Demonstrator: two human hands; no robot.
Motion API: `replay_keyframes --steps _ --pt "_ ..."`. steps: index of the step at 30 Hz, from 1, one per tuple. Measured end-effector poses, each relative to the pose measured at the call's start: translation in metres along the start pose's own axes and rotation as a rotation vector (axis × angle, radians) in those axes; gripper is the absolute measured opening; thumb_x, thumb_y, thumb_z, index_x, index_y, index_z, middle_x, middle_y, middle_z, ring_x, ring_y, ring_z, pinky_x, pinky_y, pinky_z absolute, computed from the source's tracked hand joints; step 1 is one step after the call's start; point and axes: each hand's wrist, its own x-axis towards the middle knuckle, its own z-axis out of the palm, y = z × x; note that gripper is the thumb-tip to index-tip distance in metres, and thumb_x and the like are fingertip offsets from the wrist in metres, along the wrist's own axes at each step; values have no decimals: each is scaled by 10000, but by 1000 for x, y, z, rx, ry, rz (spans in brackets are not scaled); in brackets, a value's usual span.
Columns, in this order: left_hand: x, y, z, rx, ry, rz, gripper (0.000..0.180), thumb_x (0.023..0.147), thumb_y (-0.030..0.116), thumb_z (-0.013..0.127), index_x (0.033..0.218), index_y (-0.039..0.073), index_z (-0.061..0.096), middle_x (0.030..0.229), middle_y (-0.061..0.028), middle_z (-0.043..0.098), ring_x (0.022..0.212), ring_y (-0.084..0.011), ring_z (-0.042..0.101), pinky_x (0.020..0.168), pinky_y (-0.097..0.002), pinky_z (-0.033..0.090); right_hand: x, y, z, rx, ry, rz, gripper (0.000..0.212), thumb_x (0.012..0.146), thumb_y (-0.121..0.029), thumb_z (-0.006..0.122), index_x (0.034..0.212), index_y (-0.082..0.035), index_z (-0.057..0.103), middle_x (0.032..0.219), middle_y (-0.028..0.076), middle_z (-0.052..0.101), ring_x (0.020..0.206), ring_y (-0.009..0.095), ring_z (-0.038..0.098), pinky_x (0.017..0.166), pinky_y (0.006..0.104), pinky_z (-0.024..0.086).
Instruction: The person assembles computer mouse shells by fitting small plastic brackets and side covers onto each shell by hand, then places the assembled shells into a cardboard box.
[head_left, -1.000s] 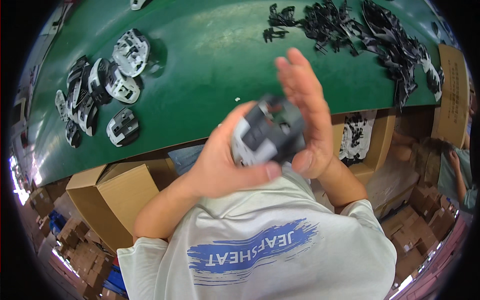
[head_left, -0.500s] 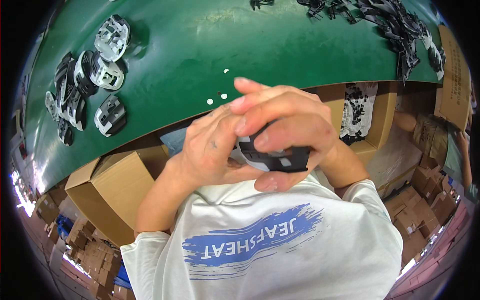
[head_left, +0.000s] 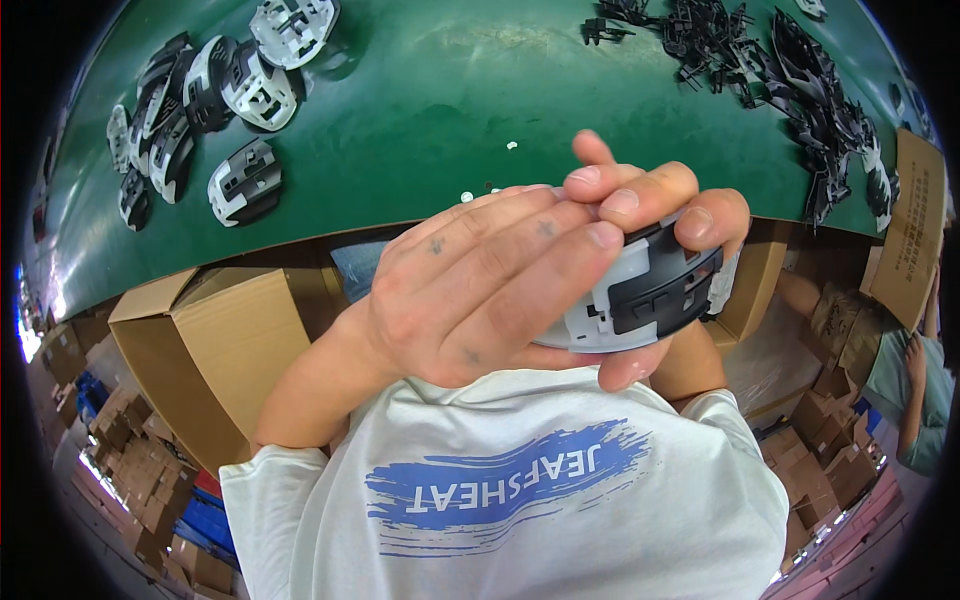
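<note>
The right hand (head_left: 655, 195) grasps a light-grey and black plastic mouse-type shell (head_left: 660, 295), its fingers bent over the far edge and a thumb tip showing below the near edge. The left hand (head_left: 470, 290) lies across the shell's left part with fingers straight and together, their tips meeting the right hand's fingers; I cannot tell whether it grips. The shell is held up in front of the person's chest, near the table edge. Its long axis seems to slant from lower left to upper right, though the hands hide both ends; the black slotted panel faces right and toward the person. Which end is the front I cannot tell.

Beyond, small white bits (head_left: 512, 146) lie on the green table (head_left: 430, 130). To the left, one similar shell (head_left: 246, 182) sits apart from an overlapping shell cluster (head_left: 208, 85); to the right lie tangled black plastic parts (head_left: 705, 40). Below the table edge stands an open cardboard box (head_left: 240, 350).
</note>
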Motion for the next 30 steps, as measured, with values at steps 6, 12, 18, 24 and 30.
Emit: replay_keyframes --steps 6,12,18,24,30 --pt "7 -6 -1 -47 -120 -215 1003 700 495 967 1433 -68 576 1303 -204 721 1069 -335 756 909 -408 621 2 -11 25 40 601 485 861 871 -476 888 1429 -28 409 1313 204 646 1191 283 689 1091 445 550" --pt "3 -9 -3 -29 -107 -311 896 684 302 1009 1420 -14 609 1178 -178 762 977 -303 765 854 -372 607 10 -6 34 124 651 604 892 931 -746 645 1447 -45 452 1396 174 605 1294 287 629 1091 445 550" --pt "15 -6 -19 15 -109 -329 797 740 358 980 1359 -24 656 1176 -171 760 979 -269 764 849 -350 601 8 -11 25 182 496 629 879 955 -761 602 1434 -35 476 1493 182 536 1367 282 571 1137 444 503" --pt "10 -6 -32 -499 -24 -871 496 932 342 860 1234 -19 704 1039 -124 792 901 -186 764 782 -314 598 24 -17 35 100 523 735 701 1074 -626 521 1374 7 523 1351 155 621 1256 225 614 1083 388 485" --pt "6 -4 -43 -453 24 -888 421 1009 375 775 1134 -25 728 943 -90 777 827 -140 720 726 -286 569 28 -14 25 98 427 916 545 1113 -535 471 1230 -19 602 1098 93 693 1003 151 644 909 311 497"
